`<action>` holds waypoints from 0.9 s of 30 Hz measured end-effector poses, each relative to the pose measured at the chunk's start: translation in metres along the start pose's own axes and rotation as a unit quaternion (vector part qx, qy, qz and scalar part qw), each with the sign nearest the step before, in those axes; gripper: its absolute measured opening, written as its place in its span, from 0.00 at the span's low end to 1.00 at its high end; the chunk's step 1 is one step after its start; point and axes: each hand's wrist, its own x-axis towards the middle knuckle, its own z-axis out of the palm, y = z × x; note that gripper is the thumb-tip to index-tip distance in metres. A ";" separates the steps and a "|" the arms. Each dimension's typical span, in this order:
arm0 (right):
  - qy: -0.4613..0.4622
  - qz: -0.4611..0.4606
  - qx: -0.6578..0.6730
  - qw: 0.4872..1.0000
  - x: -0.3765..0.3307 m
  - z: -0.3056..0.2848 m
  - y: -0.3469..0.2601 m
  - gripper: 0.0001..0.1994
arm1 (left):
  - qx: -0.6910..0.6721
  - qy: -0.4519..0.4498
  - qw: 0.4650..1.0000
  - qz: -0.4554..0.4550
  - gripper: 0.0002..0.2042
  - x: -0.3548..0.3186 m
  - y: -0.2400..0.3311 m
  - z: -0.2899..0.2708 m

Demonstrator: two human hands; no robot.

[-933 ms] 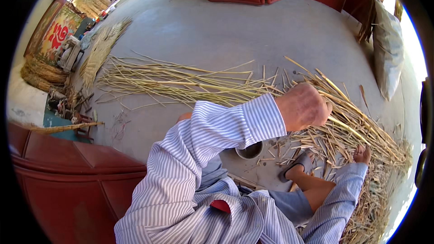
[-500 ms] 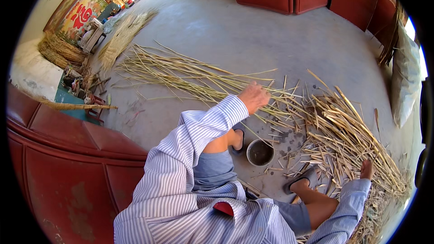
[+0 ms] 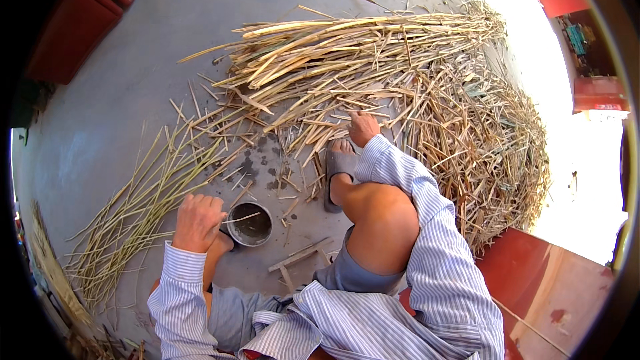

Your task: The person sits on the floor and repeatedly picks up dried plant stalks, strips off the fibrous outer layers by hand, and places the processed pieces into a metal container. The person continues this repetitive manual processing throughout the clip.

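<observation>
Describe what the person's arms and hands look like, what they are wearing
Both arms wear long, loose shirt sleeves in white with thin blue stripes, ending in buttoned-style cuffs at the wrists. The left hand and right hand are bare: no gloves, and no rings or watch that I can make out.

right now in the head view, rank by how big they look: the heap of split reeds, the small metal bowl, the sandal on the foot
1. heap of split reeds, by far the largest, spread across the floor.
2. small metal bowl and sandal: these look close in size, the sandal longer and narrower, so I will not rank them.
</observation>
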 end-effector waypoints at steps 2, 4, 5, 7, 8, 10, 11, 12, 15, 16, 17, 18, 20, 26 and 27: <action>-0.022 -0.009 -0.030 0.999 0.008 0.002 -0.014 0.17 | -0.003 -0.007 1.000 -0.005 0.14 0.004 0.007 -0.014; 0.001 -0.020 -0.051 0.998 0.018 0.005 -0.021 0.18 | -0.018 0.018 1.000 -0.004 0.14 0.011 0.014 -0.020; 0.013 -0.026 -0.063 0.998 0.024 0.009 -0.021 0.19 | -0.016 0.007 1.000 -0.008 0.14 0.013 0.015 -0.020; 0.048 -0.025 -0.058 0.997 0.038 0.021 -0.018 0.24 | -0.010 -0.015 1.000 -0.020 0.15 0.016 0.015 -0.019; 0.064 -0.023 -0.049 0.996 0.046 0.024 -0.017 0.25 | -0.017 -0.020 0.999 -0.018 0.16 0.017 0.014 -0.015; 0.105 -0.017 -0.038 0.994 0.060 0.029 -0.014 0.29 | -0.033 -0.054 0.998 -0.023 0.16 0.022 0.016 -0.016; 0.064 -0.014 -0.036 0.997 0.062 0.031 -0.011 0.31 | -0.041 -0.071 0.996 -0.024 0.16 0.025 0.017 -0.016; 0.023 -0.011 -0.034 0.999 0.063 0.033 -0.007 0.34 | -0.036 -0.066 0.997 -0.019 0.16 0.026 0.017 -0.014; -0.081 -0.014 -0.048 0.995 0.036 0.052 0.027 0.37 | -0.033 -0.054 0.998 -0.008 0.16 0.031 0.017 -0.015; -0.099 0.002 -0.074 0.992 0.016 0.052 0.037 0.34 | -0.036 -0.056 0.998 -0.012 0.17 0.033 0.018 -0.020; -0.071 0.018 -0.107 0.992 -0.004 0.069 0.066 0.32 | -0.040 -0.057 0.997 -0.012 0.18 0.034 0.019 -0.024; -0.106 0.038 -0.108 0.988 -0.029 0.069 0.093 0.29 | -0.040 -0.056 0.997 -0.021 0.18 0.034 0.020 -0.025; -0.296 0.112 -0.215 0.924 -0.075 0.043 0.139 0.29 | -0.040 -0.054 0.996 -0.053 0.19 0.024 0.022 -0.024; -0.402 0.227 -0.272 0.844 -0.097 0.019 0.227 0.21 | -0.037 -0.064 0.997 -0.036 0.21 0.027 0.027 -0.028; -0.388 0.206 -0.262 0.859 -0.071 -0.007 0.194 0.21 | -0.040 -0.063 0.996 -0.042 0.21 0.024 0.028 -0.028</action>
